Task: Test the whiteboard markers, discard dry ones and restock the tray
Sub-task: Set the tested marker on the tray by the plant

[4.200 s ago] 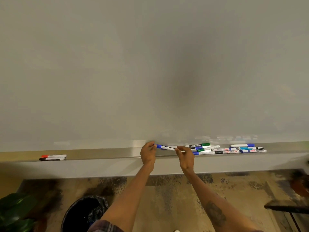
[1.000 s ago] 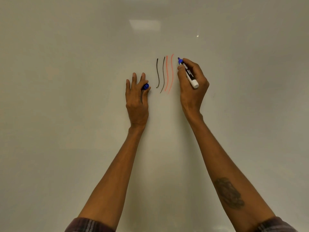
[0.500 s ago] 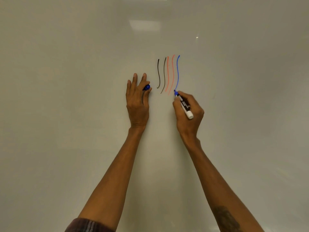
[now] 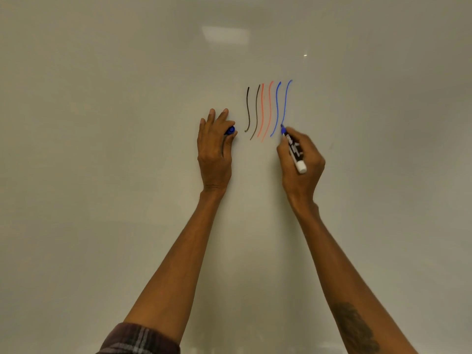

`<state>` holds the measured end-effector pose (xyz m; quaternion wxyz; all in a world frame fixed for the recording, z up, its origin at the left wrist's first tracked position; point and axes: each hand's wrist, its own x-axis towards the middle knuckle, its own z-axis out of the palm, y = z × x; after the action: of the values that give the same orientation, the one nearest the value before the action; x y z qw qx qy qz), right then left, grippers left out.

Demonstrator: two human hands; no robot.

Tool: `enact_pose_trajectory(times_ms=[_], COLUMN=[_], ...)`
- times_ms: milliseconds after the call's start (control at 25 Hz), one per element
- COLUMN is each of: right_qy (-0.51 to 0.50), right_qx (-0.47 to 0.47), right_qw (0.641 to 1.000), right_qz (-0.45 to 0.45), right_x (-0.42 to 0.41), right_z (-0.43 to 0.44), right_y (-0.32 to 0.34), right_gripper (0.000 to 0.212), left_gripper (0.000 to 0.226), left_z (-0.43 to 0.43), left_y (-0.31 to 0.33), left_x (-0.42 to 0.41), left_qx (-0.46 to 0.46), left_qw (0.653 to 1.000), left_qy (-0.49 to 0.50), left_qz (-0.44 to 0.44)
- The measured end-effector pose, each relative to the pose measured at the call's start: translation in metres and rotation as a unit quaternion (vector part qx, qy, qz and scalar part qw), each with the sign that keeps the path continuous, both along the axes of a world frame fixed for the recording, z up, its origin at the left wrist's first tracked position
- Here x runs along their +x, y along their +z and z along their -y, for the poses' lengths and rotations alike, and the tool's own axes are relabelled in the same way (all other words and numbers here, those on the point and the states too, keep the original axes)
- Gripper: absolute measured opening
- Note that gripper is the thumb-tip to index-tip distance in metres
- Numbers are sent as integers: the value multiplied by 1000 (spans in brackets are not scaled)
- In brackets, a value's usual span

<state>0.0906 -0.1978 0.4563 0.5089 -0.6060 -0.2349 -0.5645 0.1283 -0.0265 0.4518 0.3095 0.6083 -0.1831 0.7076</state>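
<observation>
The whiteboard (image 4: 127, 123) fills the head view. My right hand (image 4: 301, 164) grips an uncapped blue marker (image 4: 293, 149), its tip touching the board at the foot of a second blue line (image 4: 286, 103). To its left run a first blue line (image 4: 277, 108), two red lines (image 4: 265, 111) and two black lines (image 4: 251, 111). My left hand (image 4: 215, 149) rests against the board with straight fingers, and the blue cap (image 4: 230, 130) is pinched between its thumb and forefinger. The marker tray is out of view.
Ceiling-light reflections (image 4: 224, 34) show near the top of the board. Bare board surface lies to the left, right and below the lines.
My right hand has drawn a second blue line to the right of the first and ended at its foot. Earlier I took the marker from the tray. My left hand has stayed put.
</observation>
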Motion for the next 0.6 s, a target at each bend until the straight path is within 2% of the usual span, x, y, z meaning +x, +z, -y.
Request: enact_pose_trajectory(times_ms=[80, 120, 240, 360, 440, 600], right_qy=[42, 102, 305, 438, 496, 519], right_qx=[11, 41, 145, 184, 176, 130], right_qw=[998, 991, 925, 850, 815, 803], right_qz=[-39, -76, -173, -226, -242, -261], right_x=[-6, -10, -23, -34, -42, -56], right_z=[-3, -5, -8, -17, -29, -54], right_y=[-19, -24, -28, -39, -49, -68], right_gripper=[23, 23, 22, 24, 29, 28], left_gripper=[24, 25, 27, 30, 32, 29], left_z=[-1, -2, -2, -2, 1, 3], left_y=[-1, -1, -1, -6, -14, -41], left_x=[1, 0, -13, -38, -58, -84], left_qx=[-10, -20, -60, -111, -199, -375], left_qw=[1000, 1000, 995, 987, 963, 868], left_qy=[8, 5, -41, -90, -157, -295], left_qz=[-10, -20, -67, -75, -95, -138])
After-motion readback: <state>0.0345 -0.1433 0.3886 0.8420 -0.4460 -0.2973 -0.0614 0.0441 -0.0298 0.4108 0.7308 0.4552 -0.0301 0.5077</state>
